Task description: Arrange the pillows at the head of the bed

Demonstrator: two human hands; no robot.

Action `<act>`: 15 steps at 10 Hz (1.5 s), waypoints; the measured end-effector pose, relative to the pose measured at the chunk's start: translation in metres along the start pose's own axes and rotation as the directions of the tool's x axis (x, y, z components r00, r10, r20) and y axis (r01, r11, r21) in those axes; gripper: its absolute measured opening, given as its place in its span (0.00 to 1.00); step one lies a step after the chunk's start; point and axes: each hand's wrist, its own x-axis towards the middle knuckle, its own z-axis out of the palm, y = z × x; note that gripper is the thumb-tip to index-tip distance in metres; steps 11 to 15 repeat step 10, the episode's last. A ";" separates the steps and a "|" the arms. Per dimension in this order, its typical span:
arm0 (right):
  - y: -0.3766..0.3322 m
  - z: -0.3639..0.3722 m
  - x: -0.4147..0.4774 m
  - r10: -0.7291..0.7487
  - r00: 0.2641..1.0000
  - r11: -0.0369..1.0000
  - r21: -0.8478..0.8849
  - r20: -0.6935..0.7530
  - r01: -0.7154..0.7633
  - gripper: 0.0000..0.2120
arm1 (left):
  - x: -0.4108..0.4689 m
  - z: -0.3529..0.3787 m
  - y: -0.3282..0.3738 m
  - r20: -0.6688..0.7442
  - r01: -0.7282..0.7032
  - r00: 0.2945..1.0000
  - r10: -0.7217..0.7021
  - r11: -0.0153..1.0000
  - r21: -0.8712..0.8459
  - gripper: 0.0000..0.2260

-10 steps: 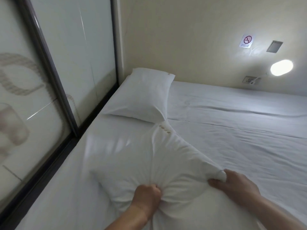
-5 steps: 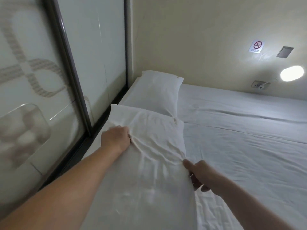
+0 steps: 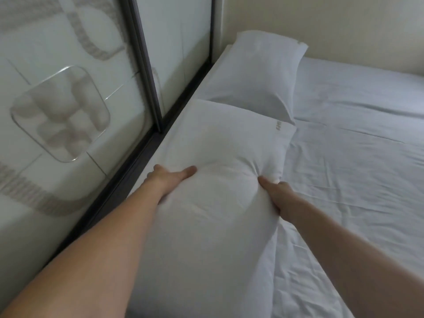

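Two white pillows lie along the left side of the bed. The far pillow (image 3: 259,72) rests in the corner against the beige wall. The near pillow (image 3: 220,157) lies lengthwise just in front of it, its far end touching the far one. My left hand (image 3: 171,179) grips the near pillow's left edge, thumb on top and fingers under the cloth. My right hand (image 3: 274,189) pinches its right edge, bunching the fabric there. Both of my forearms reach in from the bottom of the view.
A white sheet (image 3: 358,161) covers the mattress, wrinkled to the right of the pillows. A frosted glass sliding panel (image 3: 68,106) with a dark frame (image 3: 146,65) runs close along the bed's left side. The beige wall (image 3: 344,24) stands at the back.
The near pillow has been pushed forward and laid down flatter next to the far pillow. My hands have shifted their grips along its edges, and the view has dropped and swung left.
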 end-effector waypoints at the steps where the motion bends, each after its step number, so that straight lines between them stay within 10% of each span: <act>1: -0.016 -0.003 0.003 -0.078 0.994 0.995 0.059 -0.079 0.082 0.26 | 0.003 -0.002 0.002 0.043 -0.101 0.994 0.104 0.993 -0.068 0.56; 5: 0.000 -0.026 -0.008 -0.070 0.987 0.993 -0.102 -0.142 0.056 0.22 | 0.011 0.002 -0.003 0.025 -0.134 0.991 0.134 0.991 -0.022 0.47; 6: -0.016 -0.020 -0.016 -0.170 0.951 0.893 -0.448 -0.256 0.040 0.25 | 0.001 0.004 0.010 -0.247 -0.175 0.935 0.254 0.937 0.301 0.42; 7: -0.025 0.018 -0.037 -0.585 0.793 0.658 -0.673 -0.171 0.339 0.31 | -0.013 0.025 0.023 -0.235 -0.462 0.766 0.598 0.767 0.446 0.34; 8: -0.002 0.051 -0.047 -0.648 0.733 0.392 -0.734 0.208 0.555 0.32 | -0.023 0.055 -0.006 0.021 -0.489 0.833 0.553 0.719 0.493 0.34; 10: 0.026 0.000 -0.034 -0.331 0.937 0.668 -0.730 -0.115 0.147 0.31 | -0.022 0.024 -0.078 -0.058 -0.165 0.970 0.236 0.814 0.557 0.37; 15: 0.026 0.000 -0.034 -0.331 0.937 0.668 -0.730 -0.115 0.147 0.31 | -0.022 0.024 -0.078 -0.058 -0.165 0.970 0.236 0.814 0.557 0.37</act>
